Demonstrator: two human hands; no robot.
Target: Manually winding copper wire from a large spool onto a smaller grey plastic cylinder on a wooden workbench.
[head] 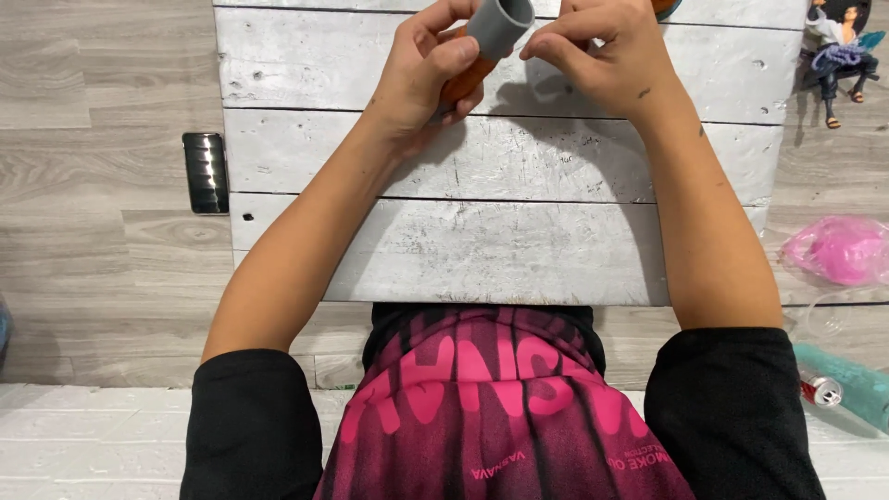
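Nearest to me is my own black and pink shirt point(482, 407), with two bare forearms reaching away over a whitewashed board point(500, 241) of four planks; the board lies on a grey wood-grain surface point(102, 241), with a paler strip of the same look just below my elbows. One dark phone point(205, 172) lies flat just off the board's left edge; to my right sit one pink crumpled bag point(838, 248), one teal roll point(847, 381) with a small can point(819, 389) beside it, and, farther up, one small figurine point(838, 51). At the far edge of the board both hands meet on one tube point(495, 32): a grey sleeve on an orange body; its long axis runs aslant, the grey open end pointing up and to the right, away from me, the orange end down-left into my palm. My left hand point(421, 79) has its fingers point(451, 57) clamped on the tube, thumb across the orange part; my right hand point(607, 60) pinches its fingers together at the grey rim, touching it. The tube is held in the air above the board, not resting on it.
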